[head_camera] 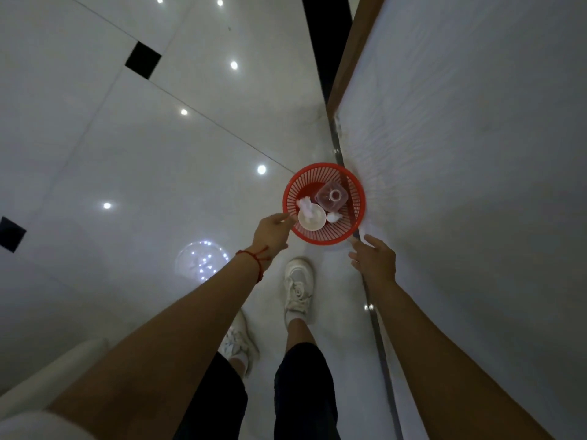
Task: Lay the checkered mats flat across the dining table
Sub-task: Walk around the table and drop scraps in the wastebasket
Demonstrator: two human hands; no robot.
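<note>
No checkered mat and no dining table show in the head view. A red plastic mesh basket (357,198) stands on the floor against the wall. Inside it lie a clear plastic bottle (330,195), a white cup (311,221) and crumpled tissue (334,216). My left hand (271,233), with a red string at the wrist, hovers at the basket's left rim. Its fingers are curled and pinch a small pale scrap (282,220). My right hand (374,258) hangs with spread fingers just below the basket's right rim, close to the wall, and holds nothing.
A pale wall panel (460,154) with a metal strip (376,319) at its foot runs along the right. The glossy white tiled floor (158,138) reflects ceiling lights. My white shoes (297,287) stand just short of the basket. A white furniture edge (47,376) sits at lower left.
</note>
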